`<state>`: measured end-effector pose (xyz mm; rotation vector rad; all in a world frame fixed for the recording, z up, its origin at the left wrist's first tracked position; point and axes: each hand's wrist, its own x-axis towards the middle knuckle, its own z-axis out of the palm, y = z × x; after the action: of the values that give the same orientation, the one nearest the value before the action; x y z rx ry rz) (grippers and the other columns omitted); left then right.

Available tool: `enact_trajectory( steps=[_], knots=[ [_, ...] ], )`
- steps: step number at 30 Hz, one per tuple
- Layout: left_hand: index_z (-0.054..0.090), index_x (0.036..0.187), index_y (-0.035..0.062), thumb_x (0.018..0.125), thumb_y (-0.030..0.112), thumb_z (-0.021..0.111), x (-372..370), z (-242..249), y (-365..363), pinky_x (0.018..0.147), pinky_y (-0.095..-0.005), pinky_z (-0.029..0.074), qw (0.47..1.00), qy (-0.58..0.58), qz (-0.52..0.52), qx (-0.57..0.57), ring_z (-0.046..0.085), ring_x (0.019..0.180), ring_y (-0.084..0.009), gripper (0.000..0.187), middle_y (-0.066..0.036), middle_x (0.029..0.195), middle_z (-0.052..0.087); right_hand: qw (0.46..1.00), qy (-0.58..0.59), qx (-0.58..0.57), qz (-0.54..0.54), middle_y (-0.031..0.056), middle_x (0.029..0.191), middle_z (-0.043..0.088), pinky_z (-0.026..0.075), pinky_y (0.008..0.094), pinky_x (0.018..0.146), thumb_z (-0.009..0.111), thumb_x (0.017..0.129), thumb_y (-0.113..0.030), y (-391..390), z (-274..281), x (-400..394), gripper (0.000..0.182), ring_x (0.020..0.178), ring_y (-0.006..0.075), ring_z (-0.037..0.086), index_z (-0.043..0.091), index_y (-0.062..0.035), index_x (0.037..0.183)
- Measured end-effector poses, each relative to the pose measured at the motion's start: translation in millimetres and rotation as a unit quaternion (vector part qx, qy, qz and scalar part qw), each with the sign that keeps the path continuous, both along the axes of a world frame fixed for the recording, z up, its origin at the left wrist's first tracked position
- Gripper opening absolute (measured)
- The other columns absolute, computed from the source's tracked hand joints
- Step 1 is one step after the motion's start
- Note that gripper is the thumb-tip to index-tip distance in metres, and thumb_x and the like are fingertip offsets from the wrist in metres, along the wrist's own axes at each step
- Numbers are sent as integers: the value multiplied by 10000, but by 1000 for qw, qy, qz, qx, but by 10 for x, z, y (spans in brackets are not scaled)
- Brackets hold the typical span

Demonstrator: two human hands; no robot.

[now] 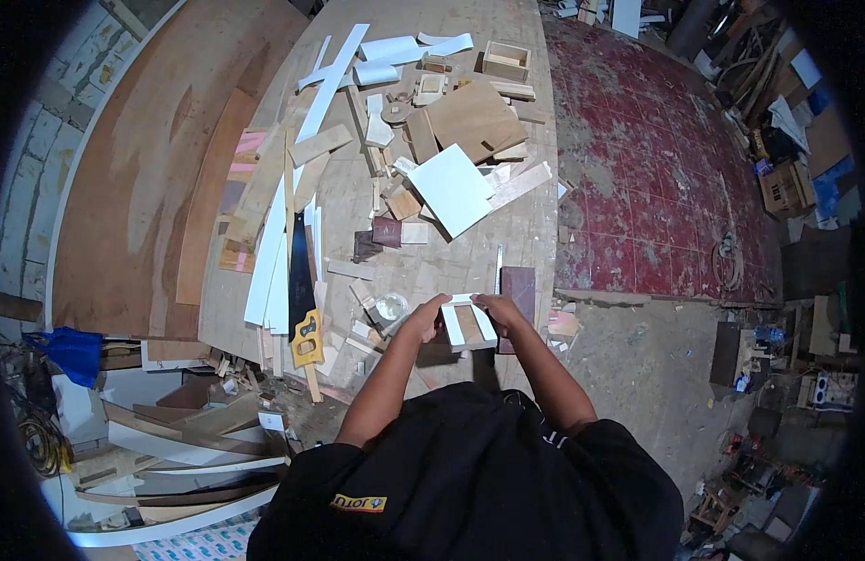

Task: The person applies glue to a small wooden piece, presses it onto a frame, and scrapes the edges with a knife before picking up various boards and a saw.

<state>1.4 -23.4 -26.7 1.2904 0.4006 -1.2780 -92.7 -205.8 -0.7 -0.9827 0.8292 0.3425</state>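
Close to my body, at the near end of the workbench, I hold a small wooden piece with white strips along its far edge and sides and a brown middle. My left hand grips its far left corner, fingers closed. On its far right corner my right hand is closed too. Both hands' fingertips are partly hidden. Just right of my right hand lie a dark reddish-brown flat piece and a thin ruler-like strip. A clear round container stands left of my left hand.
On the wooden workbench lie a yellow-handled handsaw, a white square panel, a brown board, an open wooden box and long white strips. Curved offcuts are piled at lower left. Red tiled floor lies right.
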Motion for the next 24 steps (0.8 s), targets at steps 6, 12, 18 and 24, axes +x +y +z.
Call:
enact_trajectory(
  steps=[6,12,18,24],
  knots=[
    [660,989,89,876,422,546,-28,123,-37,712,-329,536,997,68,-18,-23,657,805,-178,370,-51,895,683,999,46,3,2,162,930,669,552,365,667,692,844,-273,2,-281,-37,393,751,255,672,626,73,1017],
    [666,1039,91,889,442,476,-44,160,-26,732,-331,532,995,67,-63,-41,662,806,-195,426,-54,935,692,996,81,25,36,148,918,677,549,365,665,694,834,-280,-39,-557,-59,381,737,252,671,639,53,1010],
    [649,1084,51,883,449,487,-69,307,-10,781,-362,528,997,47,-67,-10,660,822,-226,474,-95,958,687,993,102,12,65,124,886,684,540,349,640,706,817,-297,-50,-480,-52,373,725,244,672,654,30,986],
    [648,1067,43,870,431,550,-69,258,14,797,-349,512,996,61,-42,-41,653,834,-224,446,-94,949,683,994,97,18,47,109,836,666,489,322,538,716,810,-323,-51,-328,-29,399,652,201,636,644,30,982]
  ],
)
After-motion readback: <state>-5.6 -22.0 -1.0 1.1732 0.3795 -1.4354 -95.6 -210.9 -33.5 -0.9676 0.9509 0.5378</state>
